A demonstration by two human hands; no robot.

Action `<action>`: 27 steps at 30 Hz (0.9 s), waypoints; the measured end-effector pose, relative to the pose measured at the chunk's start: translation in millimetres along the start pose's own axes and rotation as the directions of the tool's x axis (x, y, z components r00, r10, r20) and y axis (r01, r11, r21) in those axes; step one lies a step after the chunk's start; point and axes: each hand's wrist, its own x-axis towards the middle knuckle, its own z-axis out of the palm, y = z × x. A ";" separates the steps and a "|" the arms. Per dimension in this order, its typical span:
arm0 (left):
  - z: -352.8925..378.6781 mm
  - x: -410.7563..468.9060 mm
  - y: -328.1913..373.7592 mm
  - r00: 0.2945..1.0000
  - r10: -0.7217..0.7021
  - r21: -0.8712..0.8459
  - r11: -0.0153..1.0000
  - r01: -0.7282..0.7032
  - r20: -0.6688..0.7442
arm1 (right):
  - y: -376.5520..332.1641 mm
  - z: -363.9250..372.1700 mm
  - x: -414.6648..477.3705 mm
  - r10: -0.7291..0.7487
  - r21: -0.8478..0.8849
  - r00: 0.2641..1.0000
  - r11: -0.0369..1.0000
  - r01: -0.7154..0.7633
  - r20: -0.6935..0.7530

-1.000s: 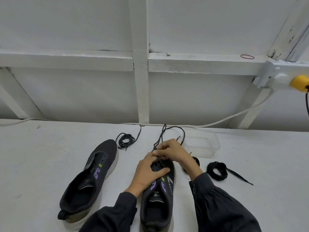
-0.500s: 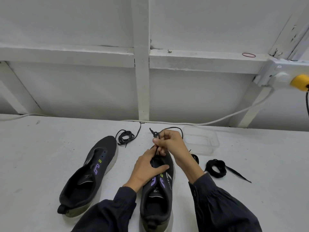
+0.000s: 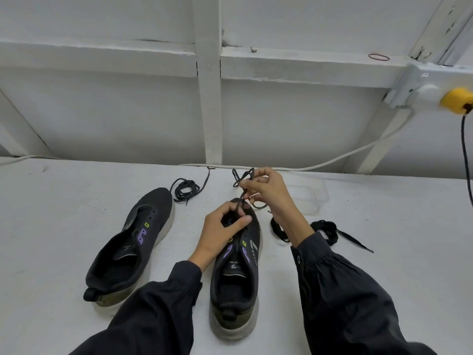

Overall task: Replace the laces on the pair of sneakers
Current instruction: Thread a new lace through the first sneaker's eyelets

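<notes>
Two black sneakers with purple marks stand on the white table. The left sneaker (image 3: pixel 133 247) has no lace in it. My left hand (image 3: pixel 222 226) grips the front of the right sneaker (image 3: pixel 238 272) near its lowest eyelets. My right hand (image 3: pixel 266 190) pinches a thin black lace (image 3: pixel 240 178) and holds it raised above the toe; the lace runs taut down into the shoe under my left hand. A coiled black lace (image 3: pixel 185 188) lies beyond the left sneaker. Another bundled black lace (image 3: pixel 330 231) lies right of my right forearm.
A clear plastic container (image 3: pixel 307 196) stands behind my right hand. A flat black lace (image 3: pixel 277 230) lies next to the right sneaker. A white cable (image 3: pixel 332 162) runs along the table's back edge to a wall socket with a yellow plug (image 3: pixel 457 99).
My right hand has lifted away from the shoe's front, up and back, drawing the lace out and taut. My left hand stays on the sneaker.
</notes>
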 end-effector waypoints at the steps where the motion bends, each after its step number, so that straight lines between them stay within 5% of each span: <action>1: -0.2 1.1 5.6 1.000 0.016 -0.024 1.000 -0.016 0.008 | 0.2 0.1 -0.8 0.012 0.000 1.000 1.000 -0.012 0.002; 11: -16.2 -3.7 19.3 0.999 -0.009 -0.120 0.993 0.003 -0.048 | 10.4 -15.1 -9.6 -0.029 -0.102 0.999 0.994 0.027 -0.025; 16: -23.9 -13.2 9.2 0.963 -0.089 -0.264 0.964 0.019 -0.254 | 28.3 -33.5 -29.1 -0.032 -0.279 0.995 0.960 0.004 -0.097; 22: -49.0 -29.0 -3.0 0.843 -0.161 -0.373 0.927 -0.050 -0.513 | 51.6 -64.2 -65.9 -0.049 -0.650 0.994 0.760 -0.023 -0.093; 27: -54.7 -46.7 -18.8 0.775 -0.245 -0.311 0.948 0.067 -0.582 | 65.7 -77.3 -86.1 0.149 -0.852 0.988 0.511 -0.118 -0.048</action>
